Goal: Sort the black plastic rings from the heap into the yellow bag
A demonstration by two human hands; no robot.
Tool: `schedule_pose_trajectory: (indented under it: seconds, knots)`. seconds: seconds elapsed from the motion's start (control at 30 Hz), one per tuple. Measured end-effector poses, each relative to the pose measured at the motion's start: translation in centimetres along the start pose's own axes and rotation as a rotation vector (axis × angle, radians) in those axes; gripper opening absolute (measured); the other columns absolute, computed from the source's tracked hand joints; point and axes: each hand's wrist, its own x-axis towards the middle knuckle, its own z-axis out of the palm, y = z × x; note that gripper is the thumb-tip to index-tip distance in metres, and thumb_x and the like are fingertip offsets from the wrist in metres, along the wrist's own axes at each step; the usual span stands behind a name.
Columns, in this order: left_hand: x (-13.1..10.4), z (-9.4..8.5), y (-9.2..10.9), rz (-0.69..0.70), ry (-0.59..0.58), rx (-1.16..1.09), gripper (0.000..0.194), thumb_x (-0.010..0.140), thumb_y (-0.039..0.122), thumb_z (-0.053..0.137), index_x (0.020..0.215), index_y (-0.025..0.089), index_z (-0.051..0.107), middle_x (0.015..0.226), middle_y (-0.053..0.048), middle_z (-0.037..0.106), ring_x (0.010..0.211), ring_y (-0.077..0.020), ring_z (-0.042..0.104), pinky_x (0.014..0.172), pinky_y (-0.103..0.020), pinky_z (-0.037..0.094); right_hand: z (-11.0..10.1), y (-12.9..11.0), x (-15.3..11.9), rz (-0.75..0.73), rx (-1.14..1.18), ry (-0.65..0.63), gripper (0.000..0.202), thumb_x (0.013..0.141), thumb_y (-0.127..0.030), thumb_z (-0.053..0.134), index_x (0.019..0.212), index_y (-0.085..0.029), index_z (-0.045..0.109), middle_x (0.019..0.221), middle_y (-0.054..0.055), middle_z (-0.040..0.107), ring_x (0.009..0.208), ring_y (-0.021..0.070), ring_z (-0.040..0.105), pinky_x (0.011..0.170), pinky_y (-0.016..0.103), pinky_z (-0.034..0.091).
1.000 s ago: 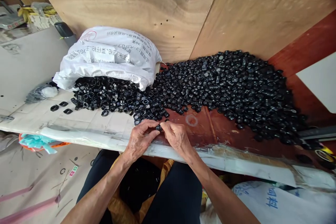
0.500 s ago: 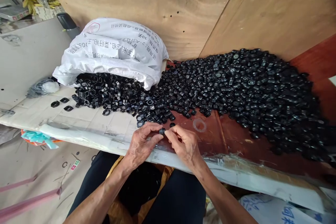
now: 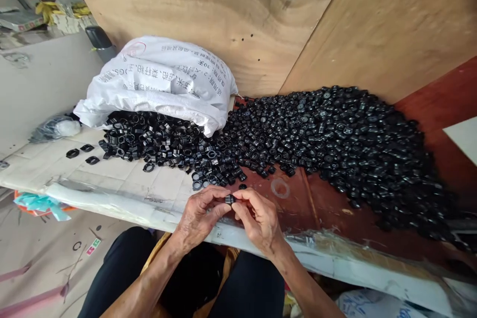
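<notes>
My left hand (image 3: 197,216) pinches a small black plastic ring part (image 3: 228,199) between thumb and forefinger, just above the table's front edge. From the other side, my right hand (image 3: 260,218) has its thumb and forefinger closed on the same part, whose right end its fingertips partly hide. Just beyond my fingers lies a single small black piece (image 3: 242,187). Loose black rings (image 3: 208,169) spill toward my hands from under a white printed sack (image 3: 160,79). To the right spreads a large heap of small black caps (image 3: 335,134).
A plywood board (image 3: 208,5) rises behind the table (image 3: 126,179). Several stray rings lie at the left, near a clear plastic bag (image 3: 55,128). A dark opening shows between my legs, edged by yellow sack material (image 3: 154,253). Teal strips (image 3: 42,203) hang below the table's left edge.
The camera has tilted up slightly, so the table and heaps sit lower in view. My right thumb and forefinger have shifted around the black part, which stays between both hands.
</notes>
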Motion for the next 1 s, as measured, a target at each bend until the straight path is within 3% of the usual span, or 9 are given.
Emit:
schedule_pose_trajectory:
  seconds: [0.1,0.2,0.37,0.53,0.6,0.7,0.8,0.93,1.0]
  knots:
    - [0.2,0.0,0.0,0.109,-0.012,0.085,0.015,0.096,0.025,0.072,0.110,0.021,0.075,0.110,-0.008,0.077,0.103,-0.0218,0.075,0.092,-0.035,0.062,0.1,0.1,0.1,0.041,-0.032,-0.015,0.011,0.100,-0.032,0.055,0.099,-0.022,0.062,0.068,-0.002,0.060,0.055,0.0147,0.059,0.056,0.027,0.047]
    - [0.1,0.4,-0.4,0.259,0.006,0.206,0.017,0.098,0.018,0.068,0.114,0.021,0.070,0.110,-0.008,0.076,0.104,-0.0200,0.074,0.093,-0.033,0.061,0.2,0.1,0.5,0.095,-0.035,-0.032,0.014,0.098,-0.033,0.054,0.095,-0.021,0.061,0.073,0.000,0.062,0.061,0.0149,0.057,0.059,0.026,0.044]
    - [-1.2,0.7,-1.0,0.412,-0.052,0.362,0.027,0.102,0.011,0.056,0.126,0.021,0.063,0.116,-0.010,0.073,0.109,-0.0204,0.072,0.097,-0.036,0.062,0.0,-1.1,-0.2,0.343,0.053,-0.135,0.015,0.093,-0.034,0.053,0.092,-0.020,0.061,0.069,-0.003,0.057,0.060,0.0134,0.052,0.056,0.024,0.040]
    - [-3.9,-2.7,1.7,0.330,-0.294,0.365,0.028,0.102,0.014,0.054,0.126,0.023,0.064,0.119,-0.009,0.073,0.113,-0.0220,0.071,0.096,-0.036,0.061,0.2,-2.7,-1.8,0.330,-0.046,-0.225,0.011,0.091,-0.029,0.061,0.083,-0.021,0.061,0.068,-0.004,0.056,0.062,0.0129,0.052,0.057,0.023,0.038]
    - [-4.1,-4.9,2.5,0.239,-0.386,0.359,0.016,0.099,0.021,0.062,0.113,0.024,0.069,0.109,-0.007,0.074,0.103,-0.0217,0.072,0.089,-0.034,0.061,0.4,-2.0,-1.5,0.296,-0.156,-0.088,0.010,0.089,-0.029,0.065,0.084,-0.021,0.061,0.068,-0.004,0.056,0.060,0.0135,0.052,0.058,0.024,0.041]
    - [-2.6,-7.0,2.0,0.061,-0.156,0.474,0.012,0.094,0.033,0.069,0.095,0.021,0.068,0.090,-0.004,0.071,0.079,-0.0196,0.071,0.073,-0.032,0.059,1.0,0.5,-0.1,0.208,-0.418,0.268,0.017,0.084,-0.027,0.068,0.099,-0.020,0.063,0.089,0.004,0.065,0.072,0.0189,0.059,0.069,0.031,0.051]
    - [0.0,-7.3,0.0,-0.063,0.095,0.696,0.024,0.084,0.035,0.079,0.097,0.019,0.067,0.090,-0.005,0.070,0.071,-0.0218,0.070,0.072,-0.036,0.058,1.9,2.7,1.3,0.153,-0.600,0.322,0.029,0.084,-0.026,0.068,0.111,-0.019,0.063,0.108,0.012,0.067,0.088,0.0257,0.064,0.079,0.038,0.055]
    - [2.1,-6.6,-2.1,-0.023,0.026,0.858,0.026,0.083,0.026,0.078,0.106,0.019,0.067,0.108,-0.011,0.072,0.097,-0.0303,0.074,0.083,-0.038,0.058,2.8,3.0,1.5,0.141,-0.675,0.293,0.013,0.092,-0.025,0.061,0.102,-0.020,0.067,0.104,0.012,0.067,0.094,0.0275,0.067,0.085,0.040,0.055]
    - [2.0,-6.4,-2.6,0.008,0.025,0.846,0.021,0.086,0.021,0.072,0.106,0.019,0.067,0.107,-0.010,0.073,0.096,-0.0293,0.074,0.083,-0.037,0.058,3.2,2.4,1.0,0.131,-0.596,0.277,0.015,0.095,-0.029,0.061,0.104,-0.020,0.069,0.103,0.010,0.069,0.091,0.0258,0.067,0.085,0.040,0.056]
